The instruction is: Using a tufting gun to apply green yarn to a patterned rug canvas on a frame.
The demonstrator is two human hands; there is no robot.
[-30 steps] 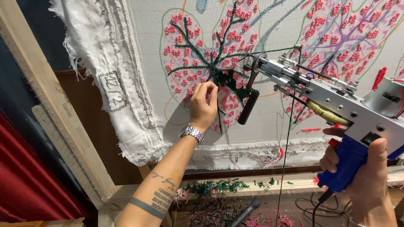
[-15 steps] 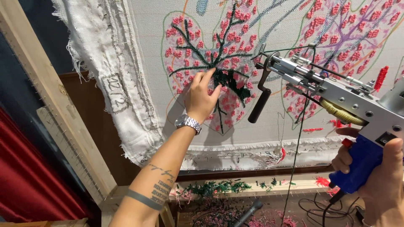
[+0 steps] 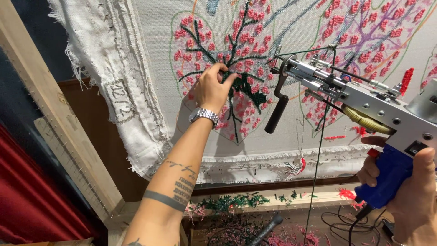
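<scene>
Timber of a pale wooden frame runs down the far left, studded with small nails, with dark red cloth below it. Stretched across the frame is a white backing cloth, its left and bottom edges frayed, thready and doubled over. On it sits a leaf-shaped tufted motif: pink looped clusters, dark green branching veins, a thin green outline. A second leaf in pink and purple lies to its right.

The left hand is raised to the cloth on a tattooed forearm, a metal link watch at the wrist. The fingers are bent and pinched together at the dark green yarn in the middle of the leaf, touching the pile; whether they actually grip a strand cannot be told.

Below, green and pink yarn scraps litter the bottom rail and the floor, beside dark cables.

Right of the leaf hangs the tufting gun, a silvery metal body with a black front handle pointing down, its needle end just beside the cloth near the leaf's right edge. A thin green yarn strand drops from it. The right hand is clenched around the gun's blue plastic grip at the lower right, thumb up on the side of the housing.
</scene>
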